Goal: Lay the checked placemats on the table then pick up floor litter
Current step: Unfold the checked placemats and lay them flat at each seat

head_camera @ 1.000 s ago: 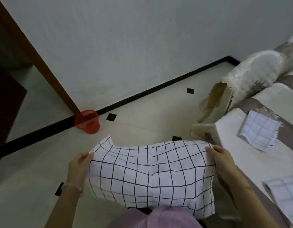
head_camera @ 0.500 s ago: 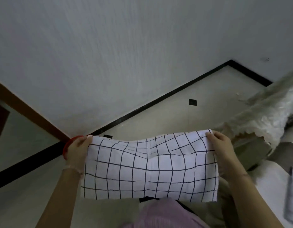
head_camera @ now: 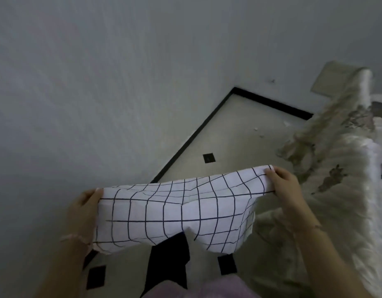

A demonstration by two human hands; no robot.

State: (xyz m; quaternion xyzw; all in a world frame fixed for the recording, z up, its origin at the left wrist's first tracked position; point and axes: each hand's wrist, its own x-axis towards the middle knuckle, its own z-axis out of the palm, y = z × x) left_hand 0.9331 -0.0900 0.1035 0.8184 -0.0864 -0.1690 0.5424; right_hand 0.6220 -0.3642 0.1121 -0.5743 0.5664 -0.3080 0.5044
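The left hand (head_camera: 85,211) clasps the left edge of the white cloth placemat with a dark grid (head_camera: 175,211), thumb on top and fingers curled behind. The mat hangs in the air, stretched in front of the person's body above the pale tiled floor with small black squares (head_camera: 228,130). Its lower edge droops in 2 lobes. Since 0.5 s ago the mat's right end has risen above its left. The view has also swung toward the room corner, so the red mesh bin and the table with 2 laid mats are out of sight. The right hand (head_camera: 286,186) pinches the upper right corner, fingers folded over the cloth. Beyond it, small white scraps (head_camera: 255,129) lie near the black skirting (head_camera: 185,143), beside crumpled plastic-wrapped furniture (head_camera: 347,168).
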